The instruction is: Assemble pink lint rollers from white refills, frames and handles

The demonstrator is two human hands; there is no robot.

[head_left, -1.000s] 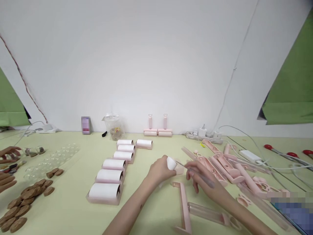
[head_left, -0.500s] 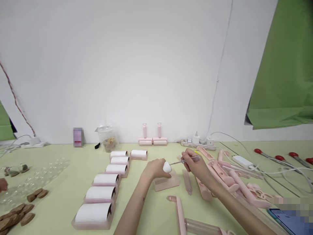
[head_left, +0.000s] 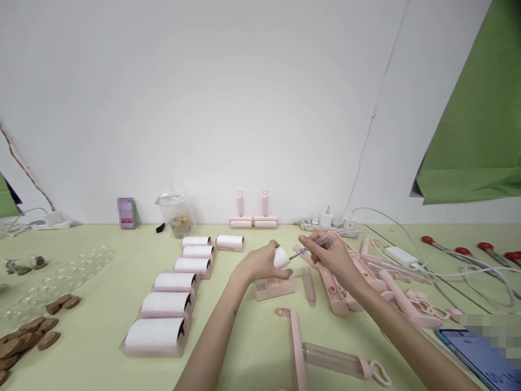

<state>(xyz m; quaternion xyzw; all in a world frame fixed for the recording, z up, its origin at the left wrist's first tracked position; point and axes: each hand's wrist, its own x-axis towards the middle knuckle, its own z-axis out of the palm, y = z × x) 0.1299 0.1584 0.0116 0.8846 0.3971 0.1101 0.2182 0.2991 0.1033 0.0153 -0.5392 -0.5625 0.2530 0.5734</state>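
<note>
My left hand (head_left: 260, 265) grips a small white roll (head_left: 280, 258) above the table. In my right hand (head_left: 332, 259) is a screwdriver-like tool (head_left: 324, 240) with a clear handle, its thin shaft reaching to the roll's right end; whether the tip is inside I cannot tell. Below my left hand lies a translucent pink case (head_left: 277, 290). A narrow translucent pink piece (head_left: 309, 287) rests between the hands. Nearer to me lies a pink lint roller frame (head_left: 298, 347) with a clear handle (head_left: 336, 361).
White rolls in pink cases (head_left: 154, 332) stand in a row on the left. Loose pink parts (head_left: 366, 266) pile up on the right beside cables and a phone (head_left: 476, 355). Two assembled rollers (head_left: 241, 221) stand by the wall. Wooden slices (head_left: 30, 336) lie far left.
The view has tipped slightly, so the table sits higher in the picture. Both hands still hold the roll and the tool, whose shaft now slants more steeply towards the roll.
</note>
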